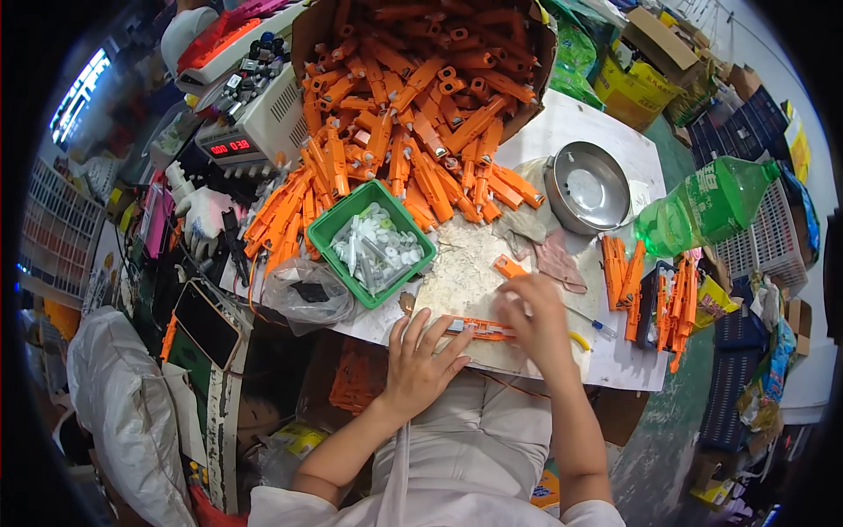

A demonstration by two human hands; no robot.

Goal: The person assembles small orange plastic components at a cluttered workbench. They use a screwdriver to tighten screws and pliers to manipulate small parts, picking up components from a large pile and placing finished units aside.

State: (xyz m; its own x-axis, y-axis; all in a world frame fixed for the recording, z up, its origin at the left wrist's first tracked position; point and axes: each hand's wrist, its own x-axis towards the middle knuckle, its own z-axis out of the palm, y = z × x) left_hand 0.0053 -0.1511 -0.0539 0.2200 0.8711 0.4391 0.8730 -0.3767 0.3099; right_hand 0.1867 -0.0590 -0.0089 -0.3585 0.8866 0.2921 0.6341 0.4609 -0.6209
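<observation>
White-topped worktable (571,119) w/ heap of orange plastic housings (413,132) far; near centre, long orange housing (480,329) looks part-filled (not closed up yet, prob.). Bare L hand (420,362), fingers spread, touches its left end; bare R hand (537,318) blurred, grip unclear.

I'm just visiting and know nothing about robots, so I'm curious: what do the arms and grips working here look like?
They belong to a person, not a machine. The left grip and right grip are ungloved human hands. The left forearm and right forearm are bare, with no watch, cable or marking visible. Whitish, plain short sleeves show at the lower edge.
</observation>
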